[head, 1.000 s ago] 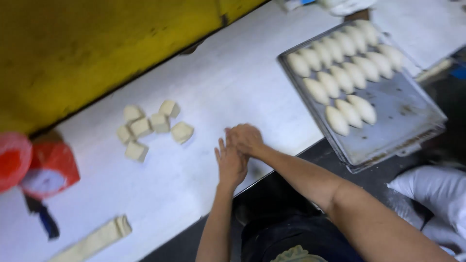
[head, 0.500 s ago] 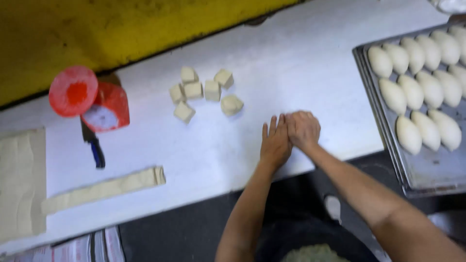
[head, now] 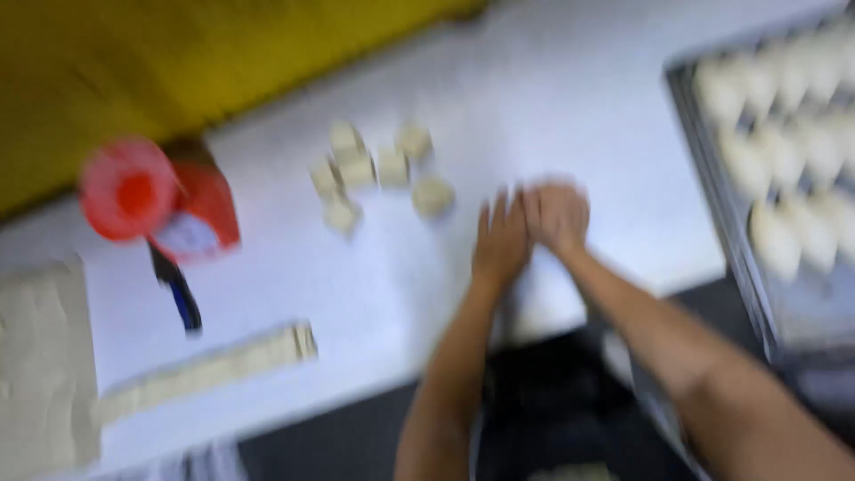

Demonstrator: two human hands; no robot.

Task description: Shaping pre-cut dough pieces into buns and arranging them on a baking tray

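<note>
On the white tabletop [head: 570, 98], near its front edge, the left hand [head: 500, 240] and the right hand [head: 557, 214] are side by side and they touch each other. The left hand lies with its fingers stretched forward, and the right hand looks curled, like a loose fist, against it. The picture is strongly blurred, so it is not possible to tell if something is held between or under the hands.

Just to the left of the hands, a little further back on the tabletop, there is a small group of pale dough pieces [head: 356, 167], cut in rough cubes; one rounder piece [head: 433, 195] lies nearest to the hands but apart from them. At the right edge stands a metal tray [head: 712, 187] with rows of shaped dough rolls [head: 773, 239] on it.

Far to the left there is a red container [head: 194, 218] with a red round lid [head: 126, 189] just beside it, and a dark blue tool [head: 181, 298] lies below them. A long strip of dough [head: 205, 370] lies near the front edge, and a flat sheet of dough [head: 43, 365] is at the left border. Behind the tabletop a yellow surface [head: 160, 71] is visible.
</note>
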